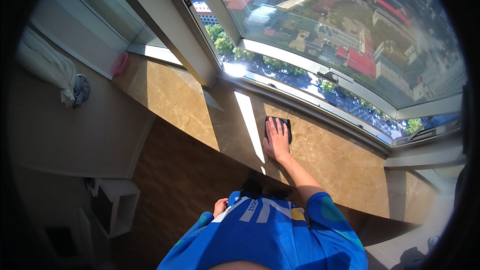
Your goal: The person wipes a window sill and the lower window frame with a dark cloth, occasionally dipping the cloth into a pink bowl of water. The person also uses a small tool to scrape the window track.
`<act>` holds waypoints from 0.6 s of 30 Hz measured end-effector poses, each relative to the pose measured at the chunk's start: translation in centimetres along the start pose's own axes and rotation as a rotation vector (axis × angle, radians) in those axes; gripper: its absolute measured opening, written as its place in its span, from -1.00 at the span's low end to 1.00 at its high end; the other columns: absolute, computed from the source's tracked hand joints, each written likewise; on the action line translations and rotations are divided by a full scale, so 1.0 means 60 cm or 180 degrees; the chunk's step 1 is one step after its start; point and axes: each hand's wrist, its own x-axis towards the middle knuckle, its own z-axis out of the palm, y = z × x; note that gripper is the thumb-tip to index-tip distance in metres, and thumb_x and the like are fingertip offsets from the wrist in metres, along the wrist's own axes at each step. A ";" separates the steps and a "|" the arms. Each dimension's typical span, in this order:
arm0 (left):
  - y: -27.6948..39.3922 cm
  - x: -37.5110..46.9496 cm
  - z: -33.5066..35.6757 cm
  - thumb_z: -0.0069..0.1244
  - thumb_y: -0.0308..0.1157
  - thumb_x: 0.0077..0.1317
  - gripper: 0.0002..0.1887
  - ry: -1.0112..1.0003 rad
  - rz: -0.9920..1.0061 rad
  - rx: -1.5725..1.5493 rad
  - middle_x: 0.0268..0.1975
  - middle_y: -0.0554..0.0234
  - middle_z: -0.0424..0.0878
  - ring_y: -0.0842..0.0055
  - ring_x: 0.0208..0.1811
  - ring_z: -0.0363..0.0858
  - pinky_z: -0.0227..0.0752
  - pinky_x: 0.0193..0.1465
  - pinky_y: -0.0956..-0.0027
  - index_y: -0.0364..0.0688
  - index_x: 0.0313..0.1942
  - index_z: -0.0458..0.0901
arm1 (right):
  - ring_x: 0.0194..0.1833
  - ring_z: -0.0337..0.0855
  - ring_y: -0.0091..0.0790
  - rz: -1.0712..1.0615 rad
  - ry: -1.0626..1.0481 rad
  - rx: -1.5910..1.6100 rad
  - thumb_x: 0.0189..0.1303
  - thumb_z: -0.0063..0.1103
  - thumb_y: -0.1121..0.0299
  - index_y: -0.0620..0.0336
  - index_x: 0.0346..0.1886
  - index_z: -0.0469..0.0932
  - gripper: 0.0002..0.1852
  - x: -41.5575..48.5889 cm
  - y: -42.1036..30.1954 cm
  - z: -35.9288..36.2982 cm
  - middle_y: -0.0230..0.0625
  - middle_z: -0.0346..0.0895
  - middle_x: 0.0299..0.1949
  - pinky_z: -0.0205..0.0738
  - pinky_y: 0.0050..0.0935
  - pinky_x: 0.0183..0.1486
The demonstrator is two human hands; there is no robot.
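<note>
My right hand [277, 142] lies palm down on a folded black cloth [289, 132], pressing it against the tan stone windowsill [330, 165]. Its fingers stretch over the cloth toward the window, and the cloth's edges show around them. Down at my left side, close to my blue shirt, hangs my left hand [220, 207]. Only part of it shows, with the fingers loosely curled, and whether it holds anything cannot be told.
Just beyond the sill, a window sash [318, 62] is tilted outward above a street far below. A thick window post [161, 26] meets the sill on the left. Further left are a pink basin [120, 63], a tied white curtain [56, 63] and a white cabinet [116, 206].
</note>
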 end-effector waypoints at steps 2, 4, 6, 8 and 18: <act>0.004 0.005 -0.004 -0.17 -0.42 0.51 -0.72 0.0061 0.0067 0.0287 -0.27 0.16 0.76 0.58 -0.40 0.59 0.49 -0.32 0.45 -0.35 0.00 0.67 | 0.60 0.04 0.03 -0.0180 -0.0067 0.0183 0.26 0.13 0.19 0.25 0.53 0.25 -0.24 0.016 -0.006 0.016 -0.15 0.11 0.61 -0.16 0.15 0.60; 0.012 -0.006 -0.001 -0.17 -0.42 0.51 -0.71 0.0210 0.0053 0.0810 -0.28 0.16 0.76 0.59 -0.42 0.56 0.45 -0.35 0.47 -0.36 0.02 0.66 | 0.60 0.05 0.02 -0.0547 -0.0133 -0.0082 0.26 0.13 0.18 0.23 0.51 0.28 -0.26 0.033 -0.006 0.033 -0.16 0.16 0.59 -0.14 0.14 0.60; 0.030 -0.019 0.004 -0.19 -0.42 0.51 -0.71 0.0055 0.0377 0.1411 -0.28 0.15 0.76 0.59 -0.43 0.56 0.44 -0.36 0.48 -0.36 0.02 0.65 | 0.60 0.06 0.00 -0.0971 -0.0286 -0.0204 0.26 0.14 0.13 0.20 0.49 0.33 -0.27 0.053 -0.006 0.049 -0.16 0.23 0.55 -0.11 0.11 0.60; 0.046 -0.031 0.019 -0.19 -0.42 0.52 -0.72 0.0128 0.0464 0.1747 -0.29 0.16 0.76 0.59 -0.43 0.55 0.43 -0.39 0.49 -0.34 0.03 0.64 | 0.60 0.07 -0.04 -0.1203 -0.0386 0.0117 0.20 0.21 0.07 0.18 0.43 0.42 -0.27 0.075 -0.006 0.062 -0.16 0.33 0.50 -0.10 0.08 0.60; 0.104 -0.035 0.067 -0.12 -0.35 0.53 -0.73 0.0484 -0.0314 -0.0124 -0.28 0.14 0.74 0.52 -0.39 0.63 0.50 -0.36 0.46 -0.28 0.06 0.62 | 0.59 0.11 -0.14 -0.0084 -0.0056 0.0197 0.36 0.05 0.18 0.02 0.55 0.27 -0.33 -0.007 0.163 -0.050 -0.30 0.17 0.60 -0.08 -0.01 0.61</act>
